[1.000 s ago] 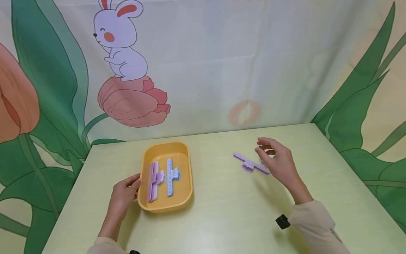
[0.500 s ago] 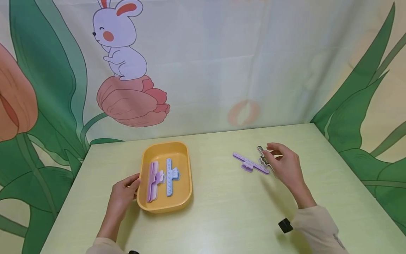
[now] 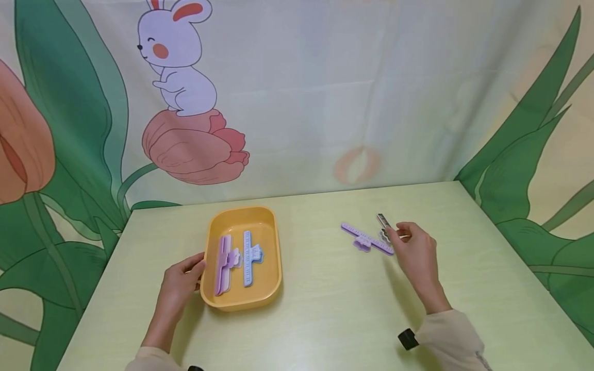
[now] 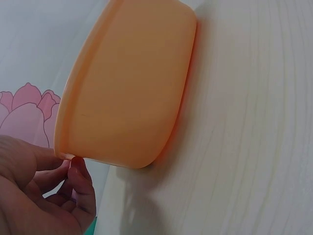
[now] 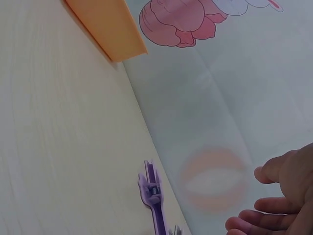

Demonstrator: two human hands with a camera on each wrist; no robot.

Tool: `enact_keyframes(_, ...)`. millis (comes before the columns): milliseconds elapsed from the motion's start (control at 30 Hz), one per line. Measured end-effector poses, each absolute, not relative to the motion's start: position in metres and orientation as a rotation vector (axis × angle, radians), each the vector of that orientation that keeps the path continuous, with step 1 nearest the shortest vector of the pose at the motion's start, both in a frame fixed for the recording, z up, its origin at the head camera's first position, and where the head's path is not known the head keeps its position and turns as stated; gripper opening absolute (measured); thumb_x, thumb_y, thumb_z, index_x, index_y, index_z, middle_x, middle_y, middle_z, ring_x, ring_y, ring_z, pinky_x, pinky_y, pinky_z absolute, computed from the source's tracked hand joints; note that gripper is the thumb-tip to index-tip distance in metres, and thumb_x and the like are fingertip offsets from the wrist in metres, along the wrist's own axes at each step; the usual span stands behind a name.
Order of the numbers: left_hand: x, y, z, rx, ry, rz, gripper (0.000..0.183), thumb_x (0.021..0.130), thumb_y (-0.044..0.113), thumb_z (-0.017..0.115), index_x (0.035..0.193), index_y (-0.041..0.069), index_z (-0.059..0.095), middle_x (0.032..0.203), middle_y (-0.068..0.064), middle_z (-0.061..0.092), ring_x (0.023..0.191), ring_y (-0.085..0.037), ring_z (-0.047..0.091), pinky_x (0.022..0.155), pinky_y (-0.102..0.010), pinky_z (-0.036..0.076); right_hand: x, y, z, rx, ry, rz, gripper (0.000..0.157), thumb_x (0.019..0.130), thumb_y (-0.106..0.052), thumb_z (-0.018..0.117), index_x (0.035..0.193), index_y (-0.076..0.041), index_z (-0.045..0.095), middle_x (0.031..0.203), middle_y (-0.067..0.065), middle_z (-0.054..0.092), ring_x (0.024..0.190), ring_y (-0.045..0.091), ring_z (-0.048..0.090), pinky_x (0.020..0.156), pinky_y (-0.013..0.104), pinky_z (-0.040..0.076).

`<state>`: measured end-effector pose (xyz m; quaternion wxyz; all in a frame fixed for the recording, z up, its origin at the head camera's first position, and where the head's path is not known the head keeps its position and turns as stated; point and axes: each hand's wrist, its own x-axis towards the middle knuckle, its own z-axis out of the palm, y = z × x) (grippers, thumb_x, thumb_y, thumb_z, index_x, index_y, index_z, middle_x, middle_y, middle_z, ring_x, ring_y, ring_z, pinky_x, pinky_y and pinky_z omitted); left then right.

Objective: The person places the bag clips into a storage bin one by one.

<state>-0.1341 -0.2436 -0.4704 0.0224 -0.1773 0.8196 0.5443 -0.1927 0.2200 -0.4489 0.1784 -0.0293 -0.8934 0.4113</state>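
My left hand (image 3: pixel 181 283) pinches the rim of a yellow plastic tray (image 3: pixel 241 303) at its left side, thumb and fingers meeting at the edge in the left wrist view. Inside the tray lie a purple clip (image 3: pixel 224 265) and a light blue ruler clip (image 3: pixel 248 260). Over on the right, my right hand (image 3: pixel 417 255) hovers by a black-and-white clip (image 3: pixel 383 221), overlapping its near end in the head view. The right wrist view shows that hand's thumb and fingers (image 5: pixel 264 220) apart, with nothing between them. Just left of it lies a lilac ruler clip (image 3: pixel 366 239).
The pale green table (image 3: pixel 315 319) runs back to a printed cloth (image 3: pixel 297 129) with a rabbit and tulips. Table surface lies between the tray and the loose clips. Black wrist-camera pieces (image 3: pixel 408 339) show near the sleeves.
My right hand first moved right, uncovering the black-and-white clip, then came down and toward me beside it. My left hand and the tray have stayed in place.
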Motion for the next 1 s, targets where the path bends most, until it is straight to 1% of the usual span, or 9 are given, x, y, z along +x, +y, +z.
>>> enact_keyframes(133,-0.135,-0.244,-0.471,-0.548,2.536,1.687,0.046,0.110,0.022,0.051,0.149,-0.003,0.051,0.132,-0.025,0.060,0.100,-0.025,0.062,0.069,-0.022,0.054,-0.192,0.216,-0.453,-0.126,-2.514,1.167,0.035,0.099,-0.023,0.071,0.116,0.007,0.070,0.100,0.022,0.074,0.084,0.032,0.070,0.060,0.027,0.051)
enact_keyframes(267,-0.134,-0.244,-0.471,-0.545,2.538,1.685,0.046,0.110,0.021,0.051,0.149,-0.003,0.051,0.133,-0.025,0.060,0.101,-0.026,0.062,0.069,-0.022,0.054,-0.192,0.211,-0.457,-0.186,-2.548,1.183,0.037,0.099,-0.026,0.070,0.115,0.007,0.070,0.099,0.022,0.072,0.078,0.030,0.066,0.057,0.027,0.048)
enact_keyframes(500,-0.134,-0.243,-0.471,-0.547,2.540,1.687,0.046,0.110,0.021,0.050,0.149,-0.003,0.051,0.133,-0.026,0.059,0.103,-0.028,0.062,0.069,-0.021,0.054,-0.195,0.202,-0.462,-0.227,-2.662,1.165,0.043,0.101,-0.033,0.066,0.113,0.008,0.070,0.099,0.021,0.072,0.081,0.031,0.066,0.065,0.036,0.050)
enact_keyframes(700,-0.133,-0.243,-0.472,-0.547,2.540,1.687,0.047,0.110,0.022,0.050,0.149,-0.003,0.050,0.135,-0.026,0.058,0.103,-0.027,0.062,0.069,-0.021,0.054,-0.200,0.192,-0.471,-0.251,-2.720,1.116,0.048,0.099,-0.034,0.067,0.116,0.010,0.069,0.095,0.020,0.071,0.072,0.027,0.059,0.058,0.034,0.043)
enact_keyframes(767,-0.133,-0.243,-0.472,-0.542,2.540,1.689,0.047,0.110,0.021,0.050,0.150,-0.003,0.050,0.135,-0.026,0.058,0.101,-0.025,0.062,0.069,-0.021,0.054,-0.202,0.189,-0.475,-0.261,-2.732,1.092,0.049,0.099,-0.034,0.067,0.118,0.011,0.068,0.096,0.021,0.072,0.072,0.027,0.060,0.058,0.036,0.045)
enact_keyframes(800,-0.133,-0.243,-0.472,-0.540,2.538,1.691,0.047,0.110,0.021,0.050,0.150,-0.003,0.050,0.135,-0.026,0.058,0.100,-0.024,0.062,0.069,-0.022,0.054,-0.203,0.187,-0.476,-0.265,-2.740,1.077,0.049,0.098,-0.034,0.067,0.118,0.011,0.068,0.097,0.023,0.072,0.072,0.029,0.061,0.059,0.038,0.046)
enact_keyframes(867,-0.134,-0.244,-0.472,-0.537,2.538,1.694,0.046,0.110,0.021,0.050,0.150,-0.003,0.050,0.134,-0.026,0.059,0.098,-0.022,0.062,0.069,-0.022,0.054,-0.205,0.184,-0.480,-0.272,-2.752,1.040,0.050,0.098,-0.033,0.068,0.118,0.013,0.067,0.102,0.027,0.072,0.078,0.034,0.065,0.066,0.045,0.051)
enact_keyframes(933,-0.134,-0.244,-0.471,-0.536,2.536,1.697,0.047,0.110,0.021,0.051,0.149,-0.003,0.050,0.133,-0.026,0.059,0.097,-0.021,0.062,0.069,-0.022,0.054,-0.206,0.182,-0.482,-0.277,-2.761,1.021,0.050,0.098,-0.033,0.068,0.117,0.014,0.067,0.106,0.029,0.071,0.083,0.037,0.066,0.072,0.050,0.053)
enact_keyframes(1000,-0.134,-0.244,-0.471,-0.538,2.534,1.698,0.047,0.110,0.021,0.051,0.149,-0.003,0.050,0.133,-0.026,0.059,0.097,-0.020,0.062,0.069,-0.022,0.054,-0.208,0.179,-0.485,-0.272,-2.770,1.000,0.050,0.097,-0.033,0.069,0.113,0.014,0.067,0.104,0.030,0.071,0.083,0.037,0.064,0.072,0.050,0.052)
